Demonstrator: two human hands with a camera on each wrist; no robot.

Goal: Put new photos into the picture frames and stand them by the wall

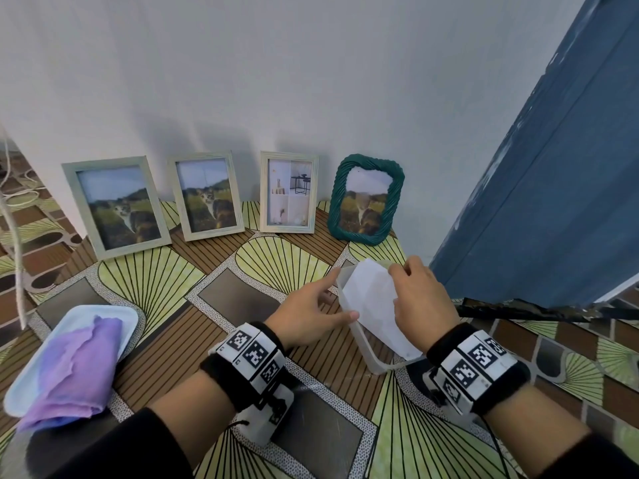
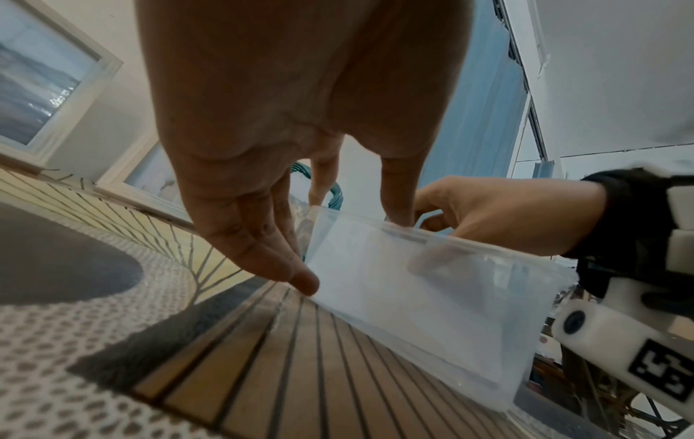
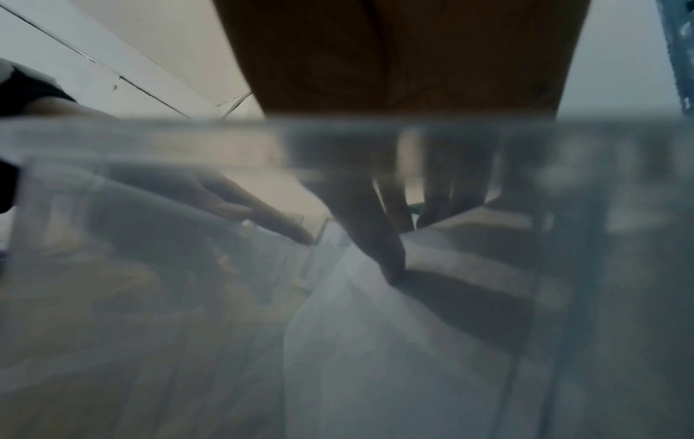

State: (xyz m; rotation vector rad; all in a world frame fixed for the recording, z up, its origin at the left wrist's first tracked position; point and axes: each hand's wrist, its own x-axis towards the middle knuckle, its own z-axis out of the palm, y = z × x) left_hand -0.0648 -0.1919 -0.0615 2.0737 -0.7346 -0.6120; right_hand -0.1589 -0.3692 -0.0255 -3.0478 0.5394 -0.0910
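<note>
The left hand (image 1: 309, 311) rests released against the clear box (image 1: 363, 347); the right hand (image 1: 420, 299) is grasping the white sheets (image 1: 371, 299): steady the box, lift the sheets straight to avoid bending

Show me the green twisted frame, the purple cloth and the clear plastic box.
green twisted frame (image 1: 397, 195): head view, its right border.
purple cloth (image 1: 74, 371): head view, its middle fold.
clear plastic box (image 1: 371, 359): head view, its near wall.

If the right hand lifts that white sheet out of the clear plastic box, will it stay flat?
Probably not: the white sheet already bows in the clear plastic box, so it looks thin and floppy. Likely light; the right hand pinches only its top edge.
</note>
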